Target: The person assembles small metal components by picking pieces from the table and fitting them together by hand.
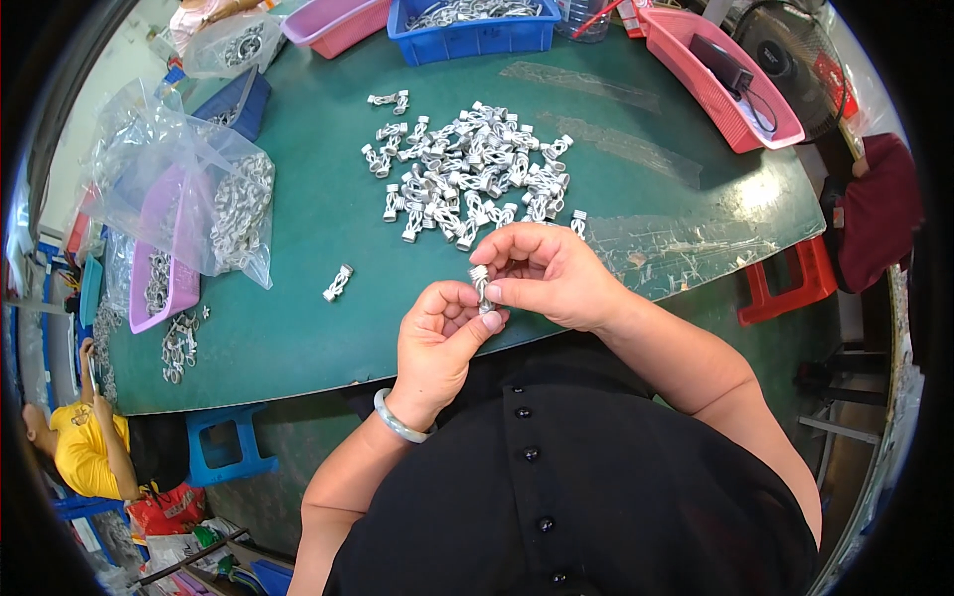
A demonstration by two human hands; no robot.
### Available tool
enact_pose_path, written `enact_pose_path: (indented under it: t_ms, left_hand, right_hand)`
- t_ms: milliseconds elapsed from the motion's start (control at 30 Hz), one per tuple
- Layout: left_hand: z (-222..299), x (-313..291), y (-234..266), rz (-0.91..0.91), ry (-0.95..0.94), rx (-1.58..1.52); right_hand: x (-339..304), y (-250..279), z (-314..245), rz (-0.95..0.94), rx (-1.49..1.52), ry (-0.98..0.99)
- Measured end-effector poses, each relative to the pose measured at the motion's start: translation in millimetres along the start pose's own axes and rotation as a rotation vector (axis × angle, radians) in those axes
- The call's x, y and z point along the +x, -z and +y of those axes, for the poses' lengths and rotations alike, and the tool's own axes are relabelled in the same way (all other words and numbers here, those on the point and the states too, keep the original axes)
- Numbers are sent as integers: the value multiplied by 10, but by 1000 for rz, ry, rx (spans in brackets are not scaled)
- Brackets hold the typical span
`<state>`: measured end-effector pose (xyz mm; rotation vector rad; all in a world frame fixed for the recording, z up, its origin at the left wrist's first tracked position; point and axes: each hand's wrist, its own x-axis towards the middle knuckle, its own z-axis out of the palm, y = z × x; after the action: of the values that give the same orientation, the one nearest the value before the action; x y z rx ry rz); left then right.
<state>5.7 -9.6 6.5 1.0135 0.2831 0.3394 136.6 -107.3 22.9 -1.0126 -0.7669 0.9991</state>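
Small silver-white clip (481,282) sits pinched between both hands, held just above the near edge of the tabletop (318,219), right in front of the body. Left hand (442,333) is curled under it w/ thumb and fingers closed on the lower end, so that grip is shut on the clip. Right hand (547,273) comes over the top, fingertips closed on the upper end too, so same story, tight on the part, no gap I can see. Pale bangle (397,422) on the left wrist.

Just beyond the hands, a big pile (472,169) of the same clips is spread mid-tabletop, nearest ones almost touching the right knuckles. One stray clip (338,283) lies alone to the left, well apart from the pile.

Further left, a clear bag (184,189) w/ more parts slumps over a purple tray (164,288). Far edge has a blue bin (475,30) full of parts, a pink bin (333,22) next to it, and another pink tray (730,79) far right holding a dark box, can't tell what exactly. Red stool (795,283) under the right side, blue stool (224,442) lower left. Another person in a yellow shirt (84,452) sits low at far left.
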Motion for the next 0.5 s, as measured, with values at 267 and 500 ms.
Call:
enact_pose_path:
  t_ms: [267, 500]
  left_hand:
    - [-7, -5, 26, -20, 31, 16]
    - [59, 22, 92, 18, 41, -47]
  right_hand:
    - [6, -28, -19, 62, -62, -34]
    - [-22, 27, 5, 173, -39, -97]
